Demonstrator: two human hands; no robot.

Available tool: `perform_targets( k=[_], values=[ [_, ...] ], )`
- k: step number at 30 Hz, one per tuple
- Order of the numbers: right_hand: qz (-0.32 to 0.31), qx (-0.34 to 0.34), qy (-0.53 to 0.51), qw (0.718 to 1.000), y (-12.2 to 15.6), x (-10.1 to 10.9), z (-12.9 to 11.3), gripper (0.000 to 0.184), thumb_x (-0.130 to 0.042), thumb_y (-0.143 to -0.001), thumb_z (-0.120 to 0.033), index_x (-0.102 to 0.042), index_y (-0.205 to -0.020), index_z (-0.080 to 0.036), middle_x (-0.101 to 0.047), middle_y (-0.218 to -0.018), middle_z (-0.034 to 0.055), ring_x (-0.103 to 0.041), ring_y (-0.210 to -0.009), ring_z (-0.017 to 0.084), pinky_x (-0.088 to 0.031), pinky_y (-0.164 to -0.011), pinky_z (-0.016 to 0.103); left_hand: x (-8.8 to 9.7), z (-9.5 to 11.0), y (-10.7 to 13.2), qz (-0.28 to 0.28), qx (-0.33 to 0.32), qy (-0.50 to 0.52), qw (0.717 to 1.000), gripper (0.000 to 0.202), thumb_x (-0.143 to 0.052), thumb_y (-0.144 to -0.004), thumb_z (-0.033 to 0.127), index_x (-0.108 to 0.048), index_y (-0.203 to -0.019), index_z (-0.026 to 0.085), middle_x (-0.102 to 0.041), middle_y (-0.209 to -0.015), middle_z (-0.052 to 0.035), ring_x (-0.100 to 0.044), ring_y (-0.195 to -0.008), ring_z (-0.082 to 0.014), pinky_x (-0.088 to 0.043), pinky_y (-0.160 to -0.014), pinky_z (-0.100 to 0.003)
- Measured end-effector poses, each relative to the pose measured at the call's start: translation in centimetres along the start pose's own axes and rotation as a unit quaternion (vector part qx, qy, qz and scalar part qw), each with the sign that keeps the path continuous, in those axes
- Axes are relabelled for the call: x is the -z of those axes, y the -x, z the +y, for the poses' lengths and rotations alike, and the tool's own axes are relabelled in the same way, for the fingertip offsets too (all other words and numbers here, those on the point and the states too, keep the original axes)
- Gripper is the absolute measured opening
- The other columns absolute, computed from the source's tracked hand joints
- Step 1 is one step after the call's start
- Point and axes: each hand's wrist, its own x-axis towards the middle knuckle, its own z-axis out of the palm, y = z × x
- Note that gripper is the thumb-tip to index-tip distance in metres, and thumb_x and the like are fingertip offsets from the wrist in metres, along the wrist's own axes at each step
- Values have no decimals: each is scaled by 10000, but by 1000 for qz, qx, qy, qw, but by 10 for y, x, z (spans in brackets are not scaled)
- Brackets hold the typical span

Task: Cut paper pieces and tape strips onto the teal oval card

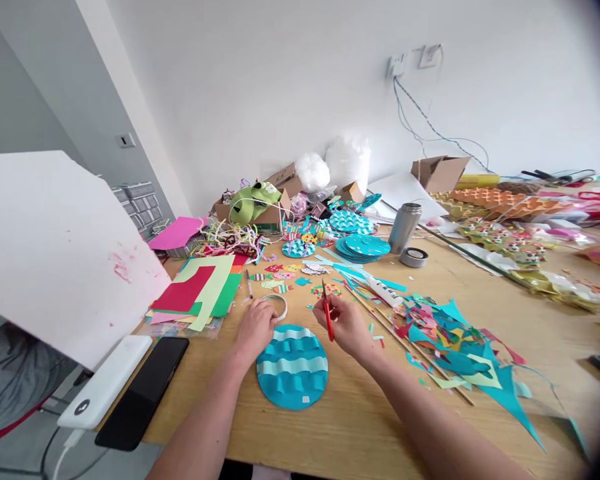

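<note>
My right hand (347, 323) grips a pair of red-handled scissors (329, 320), their dark blades pointing up and away from me. My left hand (257, 327) is closed on the near edge of a white roll of tape (281, 305); its fingertips are partly hidden. Just below both hands lies a round blue paper disc (293, 393) with wavy light and dark blue strips across it and a small whitish square near its lower edge. Beyond the hands, several small paper fish (283, 275) and a pen (249, 283) lie on the wooden table (260, 440).
Coloured paper sheets (225, 293), a black phone (145, 393) and a white power bank (107, 380) are on the left. Paper scraps (450, 340), wooden sticks (420, 353) and a glue tube (385, 292) lie right. Stacked blue discs (363, 247) and a metal flask (405, 228) stand behind.
</note>
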Motion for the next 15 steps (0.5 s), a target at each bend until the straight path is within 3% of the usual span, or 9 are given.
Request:
perform_targets(
  k=[4,8,15],
  values=[
    [7,-7,-8,1000,7,-3,1,159,-544,-751,-280,-505,-632,-181,-514,-561,-17,-443,-507,103,-352,-483,221,19,20,0,54,6,83,995,106,-499,-848,164,-602,-828,181,-635,-869,-59,-567,-877,-195,-449,-778,-330],
    [24,22,-31,999,11,1,-5,119,-549,-761,-254,-544,-670,-178,-551,-594,-11,-478,-540,109,-386,-516,219,36,50,9,50,-28,148,987,131,-460,-887,241,-584,-871,203,-644,-865,-38,-577,-890,-189,-458,-802,-337],
    [3,30,-37,999,14,3,-9,112,-583,-754,-268,-567,-706,-169,-581,-635,4,-515,-577,124,-425,-552,233,35,66,17,78,-64,118,988,103,-460,-883,215,-562,-865,208,-649,-874,-38,-564,-952,-210,-449,-875,-388]
  ],
)
